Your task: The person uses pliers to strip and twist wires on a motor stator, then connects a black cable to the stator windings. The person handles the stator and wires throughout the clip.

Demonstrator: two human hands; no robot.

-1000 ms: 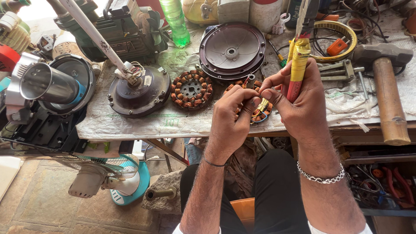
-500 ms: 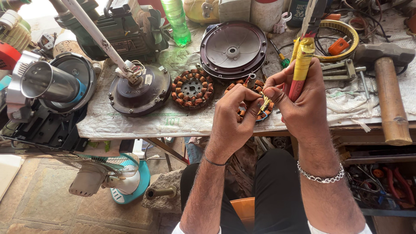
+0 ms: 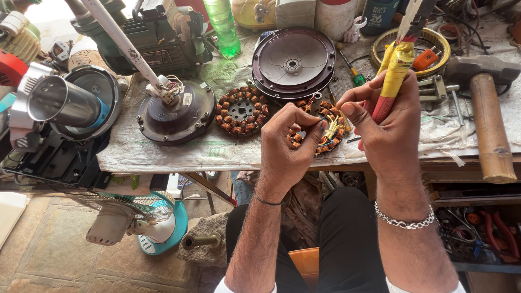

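Note:
My left hand (image 3: 290, 144) is curled closed and pinches the thin wires of a copper-wound stator ring (image 3: 324, 127) that lies on the bench edge between both hands. My right hand (image 3: 388, 125) grips pliers with yellow and red handles (image 3: 392, 76), which point up and away, while its thumb and forefinger pinch the same wires. A second copper-wound stator (image 3: 241, 111) lies flat to the left of my left hand. The near part of the first stator is hidden behind my fingers.
A dark round motor cover (image 3: 293, 61) and a fan motor base with a white rod (image 3: 173, 111) lie on the paper-covered bench (image 3: 179, 154). A hammer with a wooden handle (image 3: 488, 125) is at right. A green bottle (image 3: 223, 27), a metal cylinder (image 3: 57, 100) and a small fan (image 3: 138, 225) below.
Both hands stay at the stator wires. My fingers have shifted slightly on the wires and the pliers have tilted a little.

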